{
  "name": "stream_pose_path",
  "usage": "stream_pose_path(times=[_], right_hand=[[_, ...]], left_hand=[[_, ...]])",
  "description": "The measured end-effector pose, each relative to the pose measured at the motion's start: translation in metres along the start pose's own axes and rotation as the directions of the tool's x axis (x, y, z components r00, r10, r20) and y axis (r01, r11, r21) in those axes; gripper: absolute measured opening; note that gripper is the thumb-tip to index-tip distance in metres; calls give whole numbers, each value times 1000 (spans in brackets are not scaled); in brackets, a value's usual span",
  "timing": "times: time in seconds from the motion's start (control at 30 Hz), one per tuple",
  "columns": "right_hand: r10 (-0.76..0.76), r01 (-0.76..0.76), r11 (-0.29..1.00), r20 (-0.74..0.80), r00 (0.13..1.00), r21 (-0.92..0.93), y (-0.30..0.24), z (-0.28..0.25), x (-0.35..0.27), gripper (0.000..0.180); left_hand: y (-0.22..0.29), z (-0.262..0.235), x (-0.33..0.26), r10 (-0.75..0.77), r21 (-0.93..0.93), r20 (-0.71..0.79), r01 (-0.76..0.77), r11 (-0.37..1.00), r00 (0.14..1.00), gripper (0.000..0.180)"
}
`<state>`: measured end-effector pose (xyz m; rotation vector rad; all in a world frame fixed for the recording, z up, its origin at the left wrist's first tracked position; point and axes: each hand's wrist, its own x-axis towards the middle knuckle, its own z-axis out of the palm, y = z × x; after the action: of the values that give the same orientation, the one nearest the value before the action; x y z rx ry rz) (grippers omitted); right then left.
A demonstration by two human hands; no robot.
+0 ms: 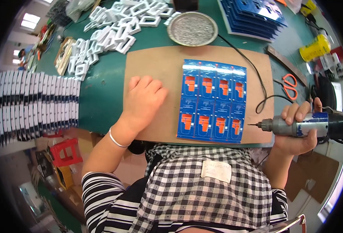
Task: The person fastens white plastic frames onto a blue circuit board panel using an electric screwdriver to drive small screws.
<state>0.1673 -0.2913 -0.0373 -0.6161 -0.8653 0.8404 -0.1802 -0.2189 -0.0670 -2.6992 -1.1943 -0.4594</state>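
Note:
In my right hand (295, 128) is an electric screwdriver (307, 125), a grey and blue cylinder. Its thin bit points left, just off the right edge of a blue panel (210, 103). Orange shapes stand in two rows on that glossy panel, which lies flat on a brown board (152, 62). My left hand (144, 101) rests on the board left of the panel, back up, its fingers curled in. Whatever those fingers may hold is hidden. A round metal dish (193, 29) of small silver pieces sits beyond the panel.
White rectangular frames (121, 27) are heaped at the far left. Rows of white and dark pieces (35, 101) fill the left side. Blue panels (253, 17) are stacked far right. Orange-handled scissors (290, 86), a metal bar (286, 64) and a black cable (257, 73) lie on the right.

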Motion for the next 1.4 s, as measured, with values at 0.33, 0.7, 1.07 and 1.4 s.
stream_pose_path(times=[0.33,0.7,1.07,1.4], right_hand=[[-27,20,998,136,990,51,-11,12,-21,73],[195,-203,978,-144,970,-44,4,11,-54,70],[76,-72,997,-168,983,29,20,-4,-41,72],[7,-31,995,-240,971,-94,11,-16,-34,64]], left_hand=[[-6,-8,16,-41,-31,234,49,998,971,12],[9,2,11,-130,-299,106,156,941,986,14],[1,4,3,-121,-299,187,174,938,975,8],[-8,2,5,-155,-197,50,162,967,987,7]])
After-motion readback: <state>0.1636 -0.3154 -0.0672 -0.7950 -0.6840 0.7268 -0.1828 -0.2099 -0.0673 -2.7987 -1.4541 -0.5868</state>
